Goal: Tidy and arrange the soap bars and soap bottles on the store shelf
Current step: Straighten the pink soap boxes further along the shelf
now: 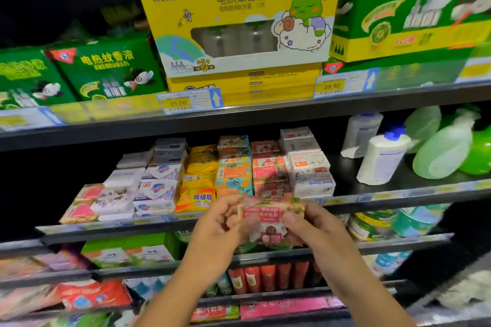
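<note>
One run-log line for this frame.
left hand: pinches soap bar | right hand: pinches soap bar | soap bar: in front of shelf, not yet placed

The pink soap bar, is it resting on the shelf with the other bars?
No, the left hand and right hand grip the pink soap bar out in front of the shelf edge.
</note>
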Demonstrator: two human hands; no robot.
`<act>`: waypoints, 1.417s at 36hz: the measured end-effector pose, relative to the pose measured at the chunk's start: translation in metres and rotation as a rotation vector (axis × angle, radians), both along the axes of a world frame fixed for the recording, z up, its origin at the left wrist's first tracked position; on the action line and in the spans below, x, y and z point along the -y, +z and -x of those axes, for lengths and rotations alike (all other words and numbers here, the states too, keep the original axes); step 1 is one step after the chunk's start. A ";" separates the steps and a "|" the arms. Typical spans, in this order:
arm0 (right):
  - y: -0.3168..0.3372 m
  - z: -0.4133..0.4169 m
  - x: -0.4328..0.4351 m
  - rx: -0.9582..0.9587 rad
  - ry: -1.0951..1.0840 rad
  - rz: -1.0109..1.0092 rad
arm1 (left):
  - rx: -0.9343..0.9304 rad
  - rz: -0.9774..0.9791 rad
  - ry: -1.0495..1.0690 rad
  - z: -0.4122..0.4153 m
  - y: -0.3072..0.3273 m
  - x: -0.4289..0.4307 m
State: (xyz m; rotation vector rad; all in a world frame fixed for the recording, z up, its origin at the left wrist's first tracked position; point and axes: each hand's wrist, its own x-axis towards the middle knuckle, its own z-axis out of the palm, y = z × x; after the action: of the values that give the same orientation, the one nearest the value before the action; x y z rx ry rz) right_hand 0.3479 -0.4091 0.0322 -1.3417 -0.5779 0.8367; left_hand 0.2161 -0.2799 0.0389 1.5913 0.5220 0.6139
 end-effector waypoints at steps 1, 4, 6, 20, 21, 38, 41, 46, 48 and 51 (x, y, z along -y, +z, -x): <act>-0.002 0.001 0.001 -0.009 -0.026 0.004 | -0.020 0.000 -0.007 0.000 0.000 0.001; -0.007 0.003 0.005 0.038 -0.113 0.016 | -0.064 0.022 -0.131 0.002 0.004 0.000; -0.007 0.003 0.007 -0.003 -0.150 -0.008 | -0.111 0.017 -0.259 0.006 0.006 -0.004; -0.005 -0.008 0.026 -0.021 0.237 -0.049 | 0.070 -0.096 -0.050 0.001 0.000 0.015; -0.005 -0.005 0.024 0.002 0.203 -0.047 | 0.060 -0.098 -0.013 0.001 0.001 0.017; -0.015 0.002 0.039 -0.349 0.353 -0.255 | 0.056 -0.051 -0.081 0.017 -0.011 0.015; -0.016 0.009 0.037 -0.184 0.325 -0.217 | 0.111 0.015 -0.024 0.015 -0.011 0.019; -0.019 0.019 0.028 0.059 0.096 -0.165 | 0.088 0.083 0.040 0.013 -0.019 0.027; -0.021 0.020 0.028 0.071 0.020 -0.171 | 0.033 0.044 0.004 0.015 -0.022 0.029; -0.021 0.020 0.029 0.004 -0.032 -0.214 | -0.066 -0.004 -0.132 0.022 -0.023 0.032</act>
State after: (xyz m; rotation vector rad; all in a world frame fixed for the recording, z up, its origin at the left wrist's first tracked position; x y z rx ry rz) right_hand 0.3279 -0.4385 0.0116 -1.1548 -0.6290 0.7255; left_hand 0.1945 -0.3119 0.0162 1.6398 0.4601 0.4648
